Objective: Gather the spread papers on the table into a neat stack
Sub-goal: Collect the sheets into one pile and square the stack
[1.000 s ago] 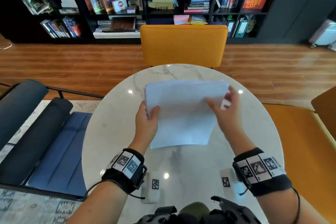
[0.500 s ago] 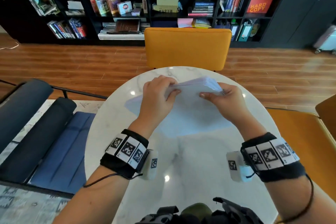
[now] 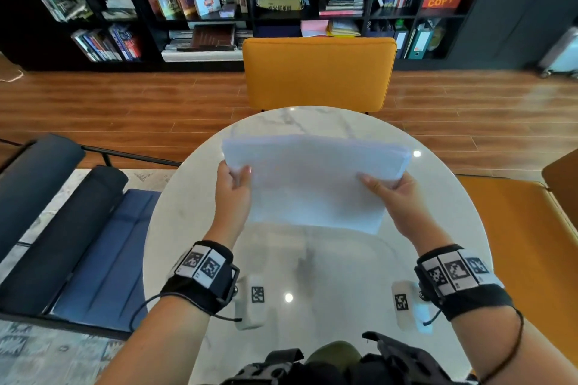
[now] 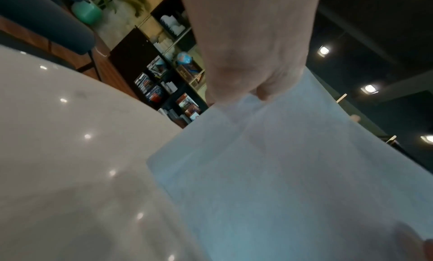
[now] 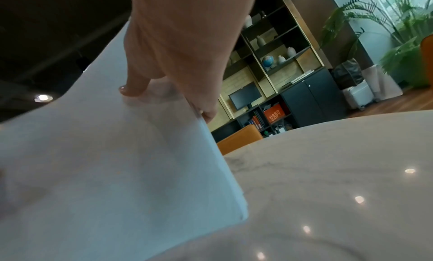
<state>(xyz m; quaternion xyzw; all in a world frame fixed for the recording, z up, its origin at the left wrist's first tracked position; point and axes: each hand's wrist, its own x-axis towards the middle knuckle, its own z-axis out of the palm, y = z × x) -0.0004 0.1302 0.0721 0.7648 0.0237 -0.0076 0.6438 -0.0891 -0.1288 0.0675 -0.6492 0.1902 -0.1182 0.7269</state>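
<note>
A stack of white papers [image 3: 316,181] is held tilted above the round marble table [image 3: 312,275], long edges running left to right. My left hand [image 3: 234,184] grips its left edge, thumb on top and fingers underneath. My right hand [image 3: 391,194] grips the right edge the same way. In the left wrist view the papers [image 4: 293,181] fill the lower right below the left hand [image 4: 255,61]. The right wrist view shows the thumb [image 5: 134,83] pressing on the sheets [image 5: 105,163], whose layered right edge is roughly aligned.
An orange chair [image 3: 319,72] stands at the table's far side and another orange seat [image 3: 528,244] at the right. A dark blue lounger [image 3: 62,228] lies to the left. Bookshelves [image 3: 219,9] line the back wall.
Half a second ago the hands held the papers upright on edge over the table's far half. Now the stack is tipped back toward flat, with the hands spread to its left and right edges.
</note>
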